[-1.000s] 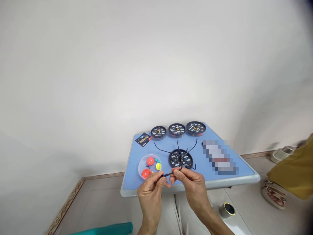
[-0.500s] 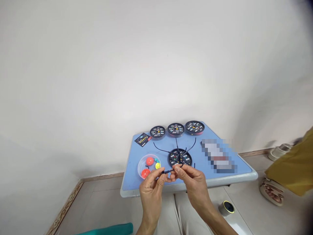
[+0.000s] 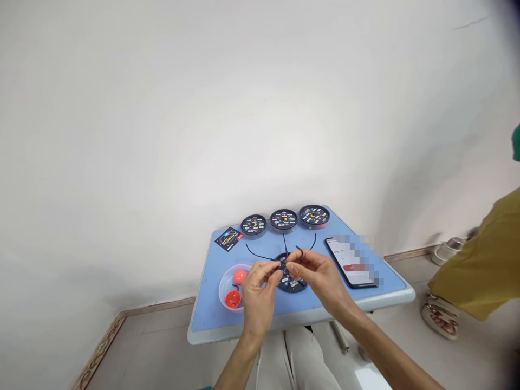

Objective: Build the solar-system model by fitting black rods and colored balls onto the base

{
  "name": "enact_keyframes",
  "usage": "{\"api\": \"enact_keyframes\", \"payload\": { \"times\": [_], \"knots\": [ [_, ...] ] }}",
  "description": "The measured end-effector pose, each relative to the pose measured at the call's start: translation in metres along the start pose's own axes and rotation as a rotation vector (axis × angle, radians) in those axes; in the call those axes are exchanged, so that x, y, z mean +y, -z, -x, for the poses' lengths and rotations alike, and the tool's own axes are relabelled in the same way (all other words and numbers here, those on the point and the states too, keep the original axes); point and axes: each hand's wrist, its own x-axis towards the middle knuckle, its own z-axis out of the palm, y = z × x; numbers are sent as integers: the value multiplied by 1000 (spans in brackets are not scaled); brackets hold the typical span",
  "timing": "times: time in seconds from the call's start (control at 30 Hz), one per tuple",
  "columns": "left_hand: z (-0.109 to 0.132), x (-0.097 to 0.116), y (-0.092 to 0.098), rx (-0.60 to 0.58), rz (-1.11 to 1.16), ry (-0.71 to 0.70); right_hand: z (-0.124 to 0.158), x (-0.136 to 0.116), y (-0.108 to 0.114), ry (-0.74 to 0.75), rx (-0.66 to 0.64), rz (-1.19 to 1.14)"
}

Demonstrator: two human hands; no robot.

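Over a round black base (image 3: 293,286) printed with small labels, both of my hands are closed in pinches with the fingertips nearly meeting. My right hand (image 3: 320,276) grips a thin black curved rod (image 3: 299,251), whose end pokes up above the fingers. My left hand (image 3: 259,295) pinches at the near end of the same dark rod, mostly hidden by the fingers. Several thin black arms spread from the base, one bending left (image 3: 258,254). Beside my left hand a clear round tub (image 3: 221,290) holds a pinkish-red ball (image 3: 240,277) and a red half-shell (image 3: 233,299).
Along the back of the blue table (image 3: 211,319) stand three round black-topped boxes (image 3: 284,219). A black printed card (image 3: 228,239) lies at the back left. A phone (image 3: 351,265), partly blurred, lies on the right. Beyond the table a person in mustard clothing (image 3: 483,265) stands.
Both hands have moved up and away from me, from the near side of the base to over it, still pinching the black rod. The view has shifted slightly.
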Motion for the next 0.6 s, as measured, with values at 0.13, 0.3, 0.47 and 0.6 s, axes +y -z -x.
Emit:
{"api": "enact_keyframes", "payload": {
  "times": [0.13,0.3,0.47,0.6],
  "knots": [
    [-31,-3,-12,-58,-74,-49,-29,-4,14,32,1,64],
    [-54,-19,-21,-157,-148,-27,-42,13,29,99,-2,236],
    [-63,-35,-24,-306,-311,10,-36,29,35,134,48,444],
    [-68,-41,-23,-421,-409,-66,-38,35,40,169,23,497]
  ]
}}
